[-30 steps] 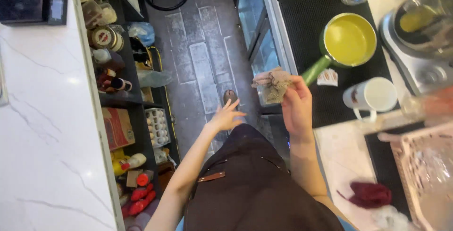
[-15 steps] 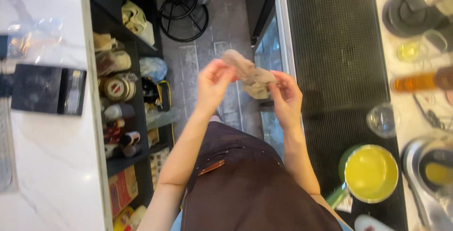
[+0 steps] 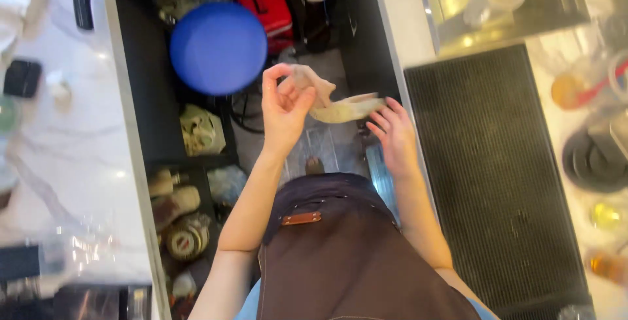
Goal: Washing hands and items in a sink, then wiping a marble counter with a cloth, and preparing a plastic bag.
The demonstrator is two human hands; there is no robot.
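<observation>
Currently I log: left hand [image 3: 285, 107] pinching one end of a crumpled pale wrapper [image 3: 337, 103] | right hand [image 3: 394, 135] fingers loose at its other end, grasp unclear | wrapper held mid-air above the aisle floor [image 3: 327, 150] | advice: keep both pinches firm, pull evenly

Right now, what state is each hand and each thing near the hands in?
Left hand: raised, fingers pinching one end of the crumpled cloth.
Right hand: fingers spread, touching the cloth's other end.
Crumpled cloth: held up between both hands, blurred.
Brown apron: worn.
Black ribbed mat: flat on the counter.
</observation>
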